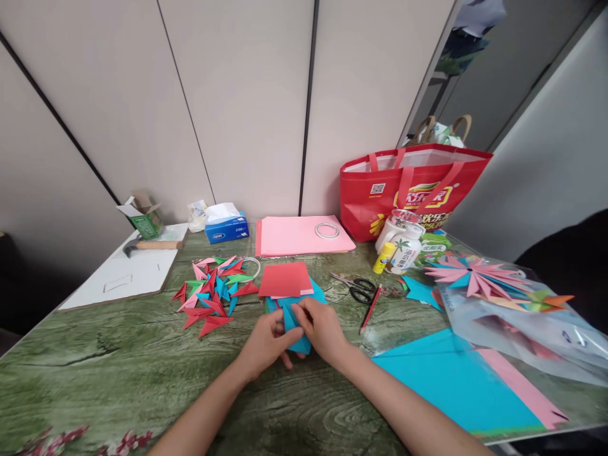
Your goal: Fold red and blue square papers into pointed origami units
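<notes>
Both hands meet on a piece of blue paper (pixel 298 342) with a crease, near the middle of the table. My left hand (pixel 266 340) grips its left side, thumb on top and fingers underneath. My right hand (pixel 321 324) pinches its upper part between thumb and fingertips. Just beyond the hands lie red paper squares (pixel 285 280), with pink and blue sheets showing beneath them. To the left is a pile of folded paper pieces (pixel 215 292) in red, pink, blue and green. Black-handled scissors (pixel 357 289) and a red pencil (pixel 370 310) rest to the right.
Pink sheets (pixel 294 235) bear a white ring at the back. A tissue box (pixel 227 228) and a hammer (pixel 156 244) stand and lie at left. A red bag (pixel 363 202), a glue stick (pixel 384 258), large blue paper (pixel 456 386) and a paper flower (pixel 475 277) are at right.
</notes>
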### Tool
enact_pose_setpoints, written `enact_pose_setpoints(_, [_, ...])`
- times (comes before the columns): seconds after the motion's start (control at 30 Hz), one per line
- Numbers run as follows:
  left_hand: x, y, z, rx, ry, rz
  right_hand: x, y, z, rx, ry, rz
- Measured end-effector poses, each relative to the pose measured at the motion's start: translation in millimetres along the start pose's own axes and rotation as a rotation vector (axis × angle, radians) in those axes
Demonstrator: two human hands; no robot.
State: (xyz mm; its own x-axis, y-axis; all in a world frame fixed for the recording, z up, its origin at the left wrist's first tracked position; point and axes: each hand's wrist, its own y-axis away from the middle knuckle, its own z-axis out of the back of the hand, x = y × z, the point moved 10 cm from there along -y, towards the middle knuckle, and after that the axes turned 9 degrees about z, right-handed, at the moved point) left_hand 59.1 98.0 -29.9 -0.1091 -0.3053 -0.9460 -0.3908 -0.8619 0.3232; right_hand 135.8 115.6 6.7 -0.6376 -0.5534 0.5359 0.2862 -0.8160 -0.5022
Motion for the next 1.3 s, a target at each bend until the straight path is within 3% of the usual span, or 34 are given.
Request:
enact_pose_setpoints(0.2, [-1.3,-1.0,25.6,-0.22,-0.016,-0.069,6.3,1.2,-0.9,-0.006,-0.002,0.023])
enact_pose_setpoints(0.37, [1.0,0.1,27.1,-0.259,0.002,-0.125,6.6,3.1,-1.9,-0.005,-0.028,0.0])
enact_pose_setpoints(0.53, [-0.8,5.3,41.7,-0.388,0.038,-0.153,3.7,-2.6,-2.1,0.031,-0.246,-0.046])
enact_pose_setpoints(0.67, [-7.6,11.3,57.6,-0.524,0.039,-0.199,2.2,-0.6,-14.3,0.161,-0.539,-0.142])
enact_pose_setpoints(0.87, [-3.0,5.5,57.4,-0.446,0.186,-0.172,-5.5,4.3,-13.1,0.107,-0.65,-0.185])
enact_pose_setpoints(1.2, [-8.2,4.9,60.6,-0.452,0.175,-0.206,-19.1,12.1,-39.2,0.128,-1.014,-0.371])
enact_pose_setpoints(1.3, [-9.3,4.9,58.5,-0.444,0.157,-0.167,-32.3,11.2,-29.9,0.003,-1.059,-0.436])
